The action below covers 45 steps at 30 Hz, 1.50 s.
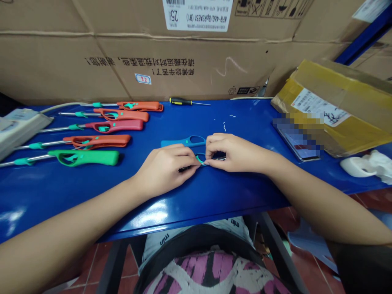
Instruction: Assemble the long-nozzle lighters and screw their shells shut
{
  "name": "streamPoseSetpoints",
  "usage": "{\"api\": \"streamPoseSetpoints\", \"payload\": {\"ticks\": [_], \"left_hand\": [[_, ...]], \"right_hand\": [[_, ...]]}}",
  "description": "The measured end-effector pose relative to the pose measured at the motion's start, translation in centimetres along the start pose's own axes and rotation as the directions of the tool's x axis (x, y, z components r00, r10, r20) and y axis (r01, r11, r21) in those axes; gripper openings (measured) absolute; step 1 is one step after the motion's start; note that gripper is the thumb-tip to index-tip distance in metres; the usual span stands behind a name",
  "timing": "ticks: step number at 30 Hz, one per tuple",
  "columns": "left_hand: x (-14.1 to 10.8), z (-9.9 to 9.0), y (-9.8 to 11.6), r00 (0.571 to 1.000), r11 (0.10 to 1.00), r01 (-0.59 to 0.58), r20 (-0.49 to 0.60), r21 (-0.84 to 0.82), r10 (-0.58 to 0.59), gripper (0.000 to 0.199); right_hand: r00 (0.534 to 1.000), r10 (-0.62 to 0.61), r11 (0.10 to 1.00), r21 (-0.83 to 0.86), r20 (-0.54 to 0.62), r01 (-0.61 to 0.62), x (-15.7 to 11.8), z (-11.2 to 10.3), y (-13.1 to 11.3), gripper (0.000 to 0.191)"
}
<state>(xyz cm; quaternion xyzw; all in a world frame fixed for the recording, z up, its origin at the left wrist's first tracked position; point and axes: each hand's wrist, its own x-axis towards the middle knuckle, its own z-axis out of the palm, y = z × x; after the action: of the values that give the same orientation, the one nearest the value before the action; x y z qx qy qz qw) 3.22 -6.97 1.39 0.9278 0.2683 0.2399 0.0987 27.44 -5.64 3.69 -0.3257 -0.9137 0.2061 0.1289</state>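
Note:
Fingertips of my left hand (pixel 168 167) and my right hand (pixel 234 153) meet over an opened blue long-necked lighter (pixel 200 157) at the middle of the table. My left hand is closed in a pinch at its left part, where something dark shows under the fingers. My right hand pinches the other side, and a thin metal piece shows below its fingers. A bit of teal plastic is visible between the hands; the rest of the lighter is covered. Just behind them lies a separate blue handle shell half (pixel 186 141), partly hidden by my hands.
Several lighters, orange ones (pixel 99 141), a red one (pixel 118 125) and a green one (pixel 87 157), lie at left on the blue table (pixel 196 208). A screwdriver (pixel 180 101) lies behind. At right are a phone (pixel 294 141), a taped box (pixel 337 104) and white tissue (pixel 372 163).

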Motion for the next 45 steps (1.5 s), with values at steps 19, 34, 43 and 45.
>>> {"api": "streamPoseSetpoints", "payload": {"ticks": [19,34,43,45], "left_hand": [[0.0,0.0,-0.2,1.000,0.999,-0.022,-0.008,-0.025,0.022,0.018],[0.1,-0.2,0.0,0.999,0.999,-0.037,0.019,-0.007,0.037,0.019],[0.1,-0.3,0.2,0.999,0.999,-0.038,0.017,0.028,0.038,0.020],[0.1,-0.2,0.1,0.999,0.998,-0.045,0.010,0.033,0.044,0.020]], "right_hand": [[1.000,0.005,0.996,0.095,-0.030,-0.002,0.0,-0.2,0.3,0.008],[0.991,-0.136,0.977,-0.162,0.008,0.136,0.0,-0.1,-0.1,0.017],[0.984,-0.171,0.922,-0.346,0.046,0.176,-0.1,0.0,-0.6,0.020],[0.981,-0.187,0.908,-0.375,0.044,0.189,-0.1,0.1,-0.5,0.020]]}}
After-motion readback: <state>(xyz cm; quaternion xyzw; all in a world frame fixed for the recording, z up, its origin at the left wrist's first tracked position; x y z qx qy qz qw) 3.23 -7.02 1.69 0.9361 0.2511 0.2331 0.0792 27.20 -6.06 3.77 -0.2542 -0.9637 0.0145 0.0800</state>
